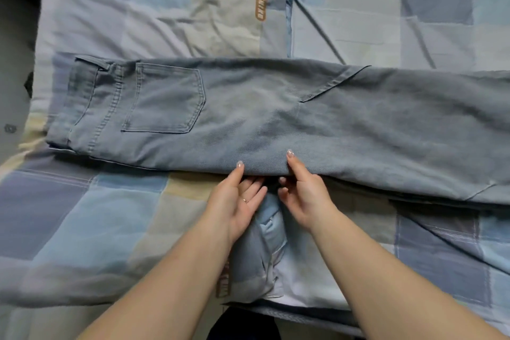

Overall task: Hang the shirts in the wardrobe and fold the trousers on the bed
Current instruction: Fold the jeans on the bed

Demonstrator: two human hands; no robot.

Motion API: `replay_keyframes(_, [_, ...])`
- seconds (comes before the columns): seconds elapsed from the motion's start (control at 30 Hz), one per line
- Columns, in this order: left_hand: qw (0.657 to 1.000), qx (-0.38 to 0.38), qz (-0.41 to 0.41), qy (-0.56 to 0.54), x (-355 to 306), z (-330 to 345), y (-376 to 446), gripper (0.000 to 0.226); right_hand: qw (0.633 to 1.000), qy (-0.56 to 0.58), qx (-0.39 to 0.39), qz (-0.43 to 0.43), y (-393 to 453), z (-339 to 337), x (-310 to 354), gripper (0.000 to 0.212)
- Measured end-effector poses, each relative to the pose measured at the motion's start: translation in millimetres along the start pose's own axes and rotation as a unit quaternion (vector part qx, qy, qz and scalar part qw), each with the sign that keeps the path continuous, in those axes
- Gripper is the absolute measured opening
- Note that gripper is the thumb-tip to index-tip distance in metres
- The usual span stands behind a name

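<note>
My left hand (239,199) and right hand (299,190) pinch the near folded edge of the jeans (276,113), lying leg-on-leg across the bed (82,215); soft, heavyish denim, best gripped along that edge.

We see dim, even light, dark vignetted corners, wide-angle bending at the edges, and slightly soft focus throughout
</note>
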State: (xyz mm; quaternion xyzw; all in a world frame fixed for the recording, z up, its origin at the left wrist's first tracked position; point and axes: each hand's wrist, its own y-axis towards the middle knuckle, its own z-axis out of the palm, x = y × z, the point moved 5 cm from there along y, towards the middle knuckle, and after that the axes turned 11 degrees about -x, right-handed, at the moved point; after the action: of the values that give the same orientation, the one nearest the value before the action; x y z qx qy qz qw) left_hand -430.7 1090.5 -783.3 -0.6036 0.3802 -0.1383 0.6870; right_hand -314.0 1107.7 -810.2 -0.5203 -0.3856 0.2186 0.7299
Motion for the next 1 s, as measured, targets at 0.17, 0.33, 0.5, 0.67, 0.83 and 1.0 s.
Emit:
replay_keyframes(0.17, [1.000, -0.009, 0.023, -0.014, -24, -20, 18, 0.020, 0.999, -0.037, 0.022, -0.014, -1, 21, -12, 0.015])
replay_keyframes(0.33, [0.994, -0.071, 0.075, -0.045, -69, -58, 40, 0.018, 1.000, -0.021, -0.018, 0.000, 2, 24, -14, 0.018])
replay_keyframes(0.5, [0.985, -0.105, 0.086, -0.102, -124, -87, 64, 0.009, 0.951, -0.269, 0.127, -0.083, -10, 60, -23, 0.020])
replay_keyframes(0.67, [0.979, -0.117, 0.109, -0.130, -150, -108, 75, 0.036, 0.938, -0.296, 0.178, -0.023, -20, 75, -43, 0.018])
replay_keyframes(0.83, [0.977, -0.126, 0.112, -0.130, -157, -123, 84, 0.035, 0.954, -0.291, 0.056, -0.044, -33, 52, -69, 0.026])
replay_keyframes(1.0, [0.972, -0.164, 0.125, -0.113, -163, -132, 93, 0.043, 0.972, -0.231, -0.022, -0.039, -48, 33, -84, 0.017])
